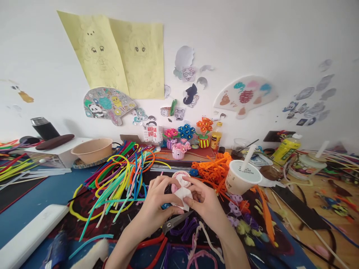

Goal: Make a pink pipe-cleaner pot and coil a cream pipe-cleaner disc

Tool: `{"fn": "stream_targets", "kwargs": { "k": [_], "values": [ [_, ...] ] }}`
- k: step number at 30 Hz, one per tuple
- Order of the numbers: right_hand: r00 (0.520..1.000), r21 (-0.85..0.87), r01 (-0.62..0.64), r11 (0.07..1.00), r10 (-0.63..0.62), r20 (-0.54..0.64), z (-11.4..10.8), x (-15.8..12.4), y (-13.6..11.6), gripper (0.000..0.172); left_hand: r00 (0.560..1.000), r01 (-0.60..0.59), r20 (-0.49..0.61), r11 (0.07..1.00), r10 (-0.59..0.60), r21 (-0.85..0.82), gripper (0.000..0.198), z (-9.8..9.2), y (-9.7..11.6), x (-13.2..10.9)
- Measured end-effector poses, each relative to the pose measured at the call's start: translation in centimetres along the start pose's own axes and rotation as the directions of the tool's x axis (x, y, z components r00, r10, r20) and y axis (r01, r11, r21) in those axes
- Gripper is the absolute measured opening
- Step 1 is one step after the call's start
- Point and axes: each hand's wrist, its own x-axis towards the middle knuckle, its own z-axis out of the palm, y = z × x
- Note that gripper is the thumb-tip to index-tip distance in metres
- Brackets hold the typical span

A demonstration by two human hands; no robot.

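Note:
Both my hands meet at the middle of the desk around a small pink and white cup-shaped piece. My left hand curls its fingers on the piece's left side. My right hand pinches the white part on its right side. Scissors with red handles lie just under my hands, blades pointing up and right. A heap of colourful pipe cleaners spreads to the left of my hands, and orange ones lie to the right.
A paper drink cup with a straw stands right of my hands. Small pipe-cleaner flower pots line the wall. A tan bowl sits back left, a yellow bottle back right, and a white box at front left.

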Motion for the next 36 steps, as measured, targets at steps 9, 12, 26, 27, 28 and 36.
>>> {"fn": "stream_targets", "kwargs": {
  "k": [9,12,26,27,28,36],
  "values": [
    [0.995,0.035,-0.006,0.999,0.009,-0.1,0.0,0.0,-0.2,0.034,0.998,0.028,-0.063,1.0,-0.028,0.003,0.006,0.4,0.3,0.0],
    [0.996,0.013,0.008,1.0,-0.007,-0.092,0.1,-0.1,-0.4,0.034,0.988,0.086,-0.118,0.991,-0.098,-0.103,0.005,1.1,0.5,0.1],
    [0.997,0.147,-0.037,0.988,0.046,-0.061,0.0,-0.1,-0.2,0.041,0.921,0.313,-0.072,0.838,-0.382,-0.446,0.016,2.4,0.7,0.0],
    [0.997,0.155,-0.038,0.987,0.049,-0.063,0.0,-0.1,-0.2,0.041,0.923,0.309,-0.072,0.837,-0.379,-0.452,0.016,2.4,0.7,0.0],
    [0.996,0.161,-0.038,0.986,0.05,-0.069,0.1,-0.1,-0.1,0.041,0.928,0.298,-0.072,0.843,-0.366,-0.448,0.015,2.3,0.7,0.0],
    [0.998,0.162,-0.04,0.986,0.046,-0.036,-0.2,-0.1,-0.1,0.038,0.994,0.043,-0.078,0.941,-0.073,-0.335,0.025,2.1,0.3,-0.5]
  ]
}}
